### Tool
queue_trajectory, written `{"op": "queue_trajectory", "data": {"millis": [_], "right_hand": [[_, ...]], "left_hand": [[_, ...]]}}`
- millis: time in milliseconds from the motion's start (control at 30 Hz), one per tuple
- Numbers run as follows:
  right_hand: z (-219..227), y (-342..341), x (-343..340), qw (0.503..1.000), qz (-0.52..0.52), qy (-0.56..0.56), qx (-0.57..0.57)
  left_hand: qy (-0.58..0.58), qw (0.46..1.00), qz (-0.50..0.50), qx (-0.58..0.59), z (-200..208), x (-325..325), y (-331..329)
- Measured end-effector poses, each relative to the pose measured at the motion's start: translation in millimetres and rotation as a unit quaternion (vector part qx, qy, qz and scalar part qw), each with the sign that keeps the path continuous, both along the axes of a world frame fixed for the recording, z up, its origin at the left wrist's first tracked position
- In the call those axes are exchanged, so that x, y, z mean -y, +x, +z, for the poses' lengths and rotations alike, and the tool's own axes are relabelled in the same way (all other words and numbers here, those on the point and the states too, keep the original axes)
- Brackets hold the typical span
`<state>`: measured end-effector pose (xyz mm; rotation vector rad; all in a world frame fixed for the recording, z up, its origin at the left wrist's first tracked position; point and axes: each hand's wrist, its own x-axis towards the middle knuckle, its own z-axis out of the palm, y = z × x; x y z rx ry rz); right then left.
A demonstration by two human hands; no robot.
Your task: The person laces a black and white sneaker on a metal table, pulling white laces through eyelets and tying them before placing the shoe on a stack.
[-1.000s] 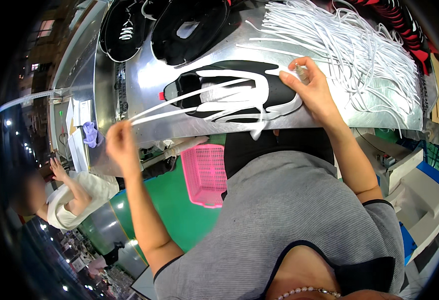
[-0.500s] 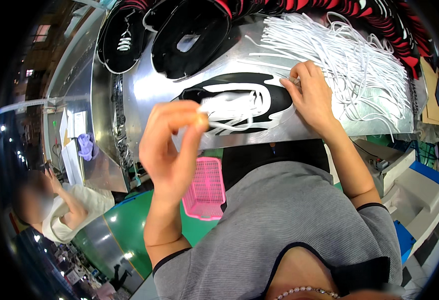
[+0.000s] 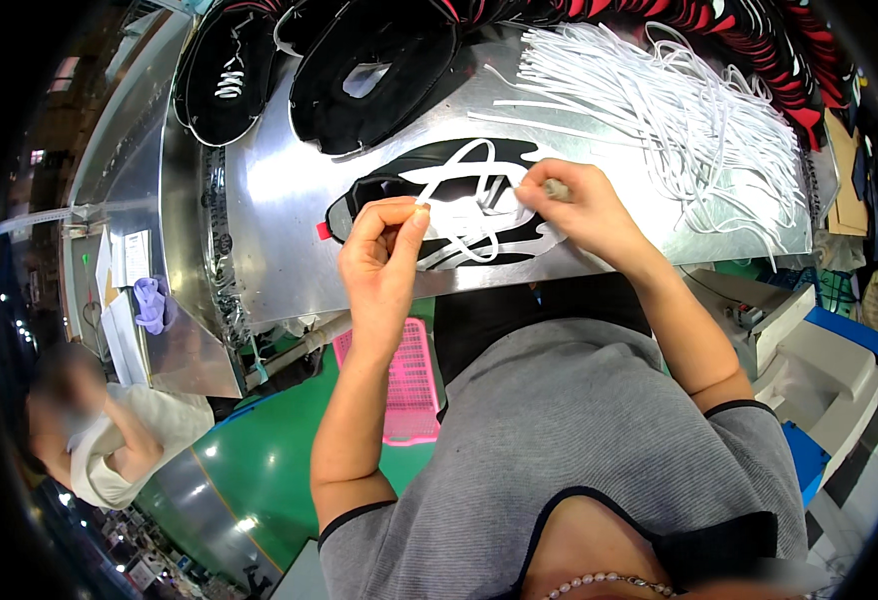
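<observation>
A black-and-white shoe upper (image 3: 434, 157) lies on the metal desk (image 3: 269, 265) in front of the person, near its close edge, with the heel and its red tab (image 3: 324, 231) toward the left and the toe toward the right. The left hand (image 3: 381, 262) is above the heel half; its grip is pinched together, thumb against forefinger, on a white shoelace (image 3: 476, 147) that loops over the opening. The right hand (image 3: 584, 212) is at the toe end of the lacing, its grip curled around a small beige object (image 3: 557, 190); whether its thumb and forefinger also clamp the lace cannot be told.

Beyond the right hand, a heap of loose white laces (image 3: 649, 125) spreads over the desk. Toward the far left rest a black upper with white lacing (image 3: 221, 100) and, beside it, a wider black upper (image 3: 374, 115). A row of black-and-red uppers (image 3: 729, 35) lines the far right edge. Below the desk, a pink basket (image 3: 411, 390) sits on the green floor (image 3: 289, 440). Purple cloth (image 3: 152, 305) lies at the left, near a co-worker's white shirt (image 3: 154, 440).
</observation>
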<state>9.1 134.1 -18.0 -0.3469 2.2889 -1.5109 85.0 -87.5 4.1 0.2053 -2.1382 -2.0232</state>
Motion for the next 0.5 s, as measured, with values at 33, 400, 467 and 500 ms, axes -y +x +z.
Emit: {"op": "queue_trajectory", "data": {"millis": [33, 400, 467, 500], "right_hand": [[-1.6, 2.8, 0.3, 0.999, -0.007, 0.002, -0.036], [5.8, -13.1, -52.9, 0.934, -0.157, -0.315, 0.066], [26.0, -7.8, -39.0, 0.965, -0.089, -0.248, 0.005], [26.9, -4.0, -29.7, 0.971, -0.061, -0.231, -0.023]], "left_hand": [[0.012, 1.0, 0.004, 0.004, 1.5, 0.6, 0.6], [-0.208, 0.962, -0.145, -0.103, 57.0, -14.4, -31.3], [-0.213, 0.966, -0.125, -0.077, 63.5, -20.8, -39.9], [-0.227, 0.961, -0.126, -0.091, 61.6, -29.3, -42.7]]}}
